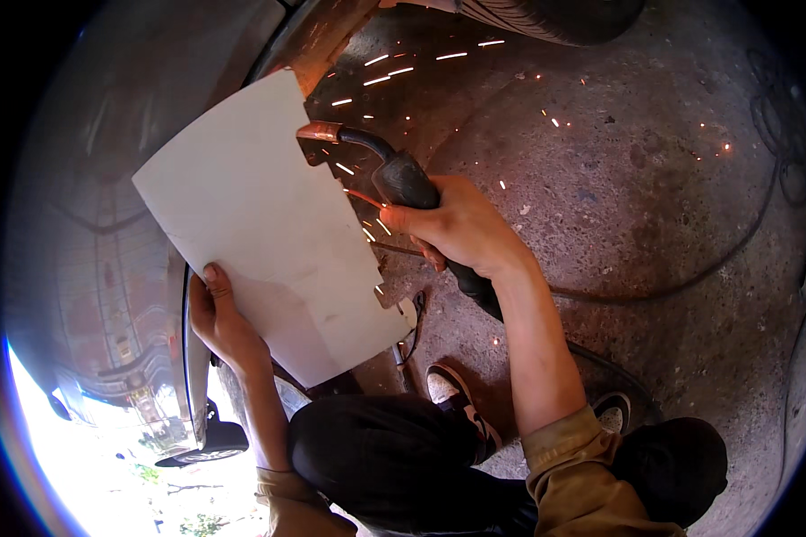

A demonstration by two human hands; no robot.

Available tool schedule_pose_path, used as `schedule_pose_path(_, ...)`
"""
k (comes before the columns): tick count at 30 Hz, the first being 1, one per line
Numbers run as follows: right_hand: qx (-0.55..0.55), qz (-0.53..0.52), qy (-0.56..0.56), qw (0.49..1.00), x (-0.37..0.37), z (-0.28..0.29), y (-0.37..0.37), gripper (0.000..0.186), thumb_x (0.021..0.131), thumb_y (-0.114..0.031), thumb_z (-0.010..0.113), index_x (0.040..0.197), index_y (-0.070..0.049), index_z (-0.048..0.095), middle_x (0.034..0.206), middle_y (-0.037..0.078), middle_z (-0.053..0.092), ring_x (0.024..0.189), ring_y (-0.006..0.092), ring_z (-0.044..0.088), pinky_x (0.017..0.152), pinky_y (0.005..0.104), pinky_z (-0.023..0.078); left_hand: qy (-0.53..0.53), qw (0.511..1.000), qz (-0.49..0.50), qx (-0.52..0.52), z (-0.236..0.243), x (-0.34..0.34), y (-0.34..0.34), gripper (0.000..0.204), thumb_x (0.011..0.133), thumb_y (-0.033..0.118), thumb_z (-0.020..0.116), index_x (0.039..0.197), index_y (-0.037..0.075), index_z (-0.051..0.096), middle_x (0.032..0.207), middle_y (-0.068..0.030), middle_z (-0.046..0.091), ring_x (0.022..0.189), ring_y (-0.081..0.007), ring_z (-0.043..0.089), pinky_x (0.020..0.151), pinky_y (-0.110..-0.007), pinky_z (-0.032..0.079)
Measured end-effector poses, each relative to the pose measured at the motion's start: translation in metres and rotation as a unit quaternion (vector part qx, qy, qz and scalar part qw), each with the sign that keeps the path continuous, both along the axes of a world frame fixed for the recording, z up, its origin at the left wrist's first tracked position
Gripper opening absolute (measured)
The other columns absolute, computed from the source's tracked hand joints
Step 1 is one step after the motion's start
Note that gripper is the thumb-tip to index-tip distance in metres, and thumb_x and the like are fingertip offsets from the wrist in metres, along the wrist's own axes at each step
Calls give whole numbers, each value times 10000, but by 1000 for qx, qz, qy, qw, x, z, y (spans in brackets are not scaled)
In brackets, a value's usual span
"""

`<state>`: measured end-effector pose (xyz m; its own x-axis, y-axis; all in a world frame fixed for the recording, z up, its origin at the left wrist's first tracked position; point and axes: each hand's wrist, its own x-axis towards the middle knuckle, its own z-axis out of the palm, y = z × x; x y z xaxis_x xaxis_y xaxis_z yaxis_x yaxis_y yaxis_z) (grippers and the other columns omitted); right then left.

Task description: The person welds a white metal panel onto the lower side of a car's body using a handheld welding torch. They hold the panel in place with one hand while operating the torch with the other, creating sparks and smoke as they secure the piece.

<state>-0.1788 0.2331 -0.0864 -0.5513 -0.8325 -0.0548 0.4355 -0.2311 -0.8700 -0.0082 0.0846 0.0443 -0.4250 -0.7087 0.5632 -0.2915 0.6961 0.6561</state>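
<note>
My left hand (pixel 225 318) grips a white, slightly curved sheet (pixel 251 215) by its lower left edge, thumb on the front face. The sheet has a notched right edge and stands beside a car's shiny body panel (pixel 107 179). In my right hand (pixel 461 228) is a black-handled welding torch (pixel 403 183) with a bent neck and copper-coloured nozzle. The nozzle reaches the sheet's upper right edge, where the tip is hidden. Bright sparks fly to the right of the sheet, and an orange glow lights my right fingers.
A tyre (pixel 564 18) is at the top. Black cables (pixel 667 294) run across the stained concrete floor (pixel 618 224), coiled at the far right. A small tool I cannot make out (pixel 412 318) lies below the sheet. My shoe (pixel 448 389) and dark-clothed knee are at the bottom.
</note>
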Motion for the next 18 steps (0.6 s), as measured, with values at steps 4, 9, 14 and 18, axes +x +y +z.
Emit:
schedule_pose_path(4, -7, -3, -11, 1000, -1, 0, 0, 243, 817, -220, 708, 759, -10, 601, 519, 29, 520, 398, 118, 500, 386, 293, 370, 32, 999, 41, -2, 8, 3, 0, 347, 978, 346, 568, 895, 10, 586, 765, -13, 558, 725, -100, 487, 675, -246, 418)
schedule_pose_path(9, 6, 3, -10, 1000, -4, 1, 2, 284, 819, -256, 730, 719, -52, 561, 542, 1, 503, 419, 88, 471, 412, 264, 372, 59, 997, 40, 17, 9, 10, -8, 358, 970, 368, 575, 911, 16, 582, 785, -13, 555, 738, -109, 490, 680, -254, 418)
schedule_pose_path(14, 5, 2, -6, 1000, -3, 2, 2, 274, 820, -239, 720, 713, -29, 582, 515, 15, 503, 400, 108, 484, 396, 288, 362, 62, 997, 32, 24, 9, 10, -9, 362, 961, 380, 587, 911, 21, 583, 790, -9, 556, 739, -110, 488, 682, -258, 417)
schedule_pose_path(18, 9, 6, -1, 1000, -3, 5, 3, 299, 833, -248, 718, 683, -46, 558, 517, -9, 485, 408, 88, 470, 411, 268, 362, 69, 997, 33, 32, 8, 11, -11, 364, 953, 383, 599, 918, 21, 586, 789, -10, 557, 744, -114, 492, 686, -261, 417)
